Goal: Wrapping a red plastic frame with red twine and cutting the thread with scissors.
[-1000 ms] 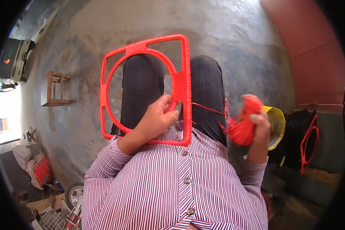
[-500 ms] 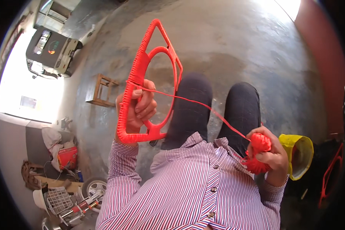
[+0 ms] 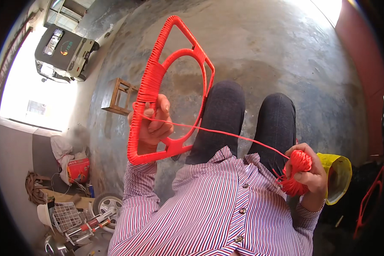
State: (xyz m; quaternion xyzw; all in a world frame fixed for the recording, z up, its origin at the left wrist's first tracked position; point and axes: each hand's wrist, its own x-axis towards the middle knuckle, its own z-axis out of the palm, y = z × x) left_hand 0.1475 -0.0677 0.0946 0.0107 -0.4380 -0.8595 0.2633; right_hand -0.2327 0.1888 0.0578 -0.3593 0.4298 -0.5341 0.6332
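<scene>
My left hand (image 3: 155, 123) grips the long side of a red cord-wrapped frame (image 3: 150, 85), which has a ring inside a square-cornered outline. The frame stands tilted in front of my left thigh. Closed around a bundle of red cord (image 3: 301, 162), my right hand (image 3: 313, 175) is by my right hip. One taut red strand (image 3: 226, 132) runs from the bundle across both thighs to the frame's side near my left fingers. Cord turns cover most of the frame's long side; part of the left palm is hidden behind it.
A yellow bucket-like container (image 3: 338, 177) stands right of my right hand, with another red frame (image 3: 367, 200) beyond it. To the left are a small wooden stool (image 3: 117, 96), a red bag (image 3: 78, 170) and a wheeled vehicle with a basket (image 3: 66, 216). A three-wheeled vehicle (image 3: 62, 51) is parked by the doorway.
The frame has turned slightly, showing its ring more openly. The strand now crosses lower by my left fingers and looks straighter. My right hand still holds the cord bundle.
</scene>
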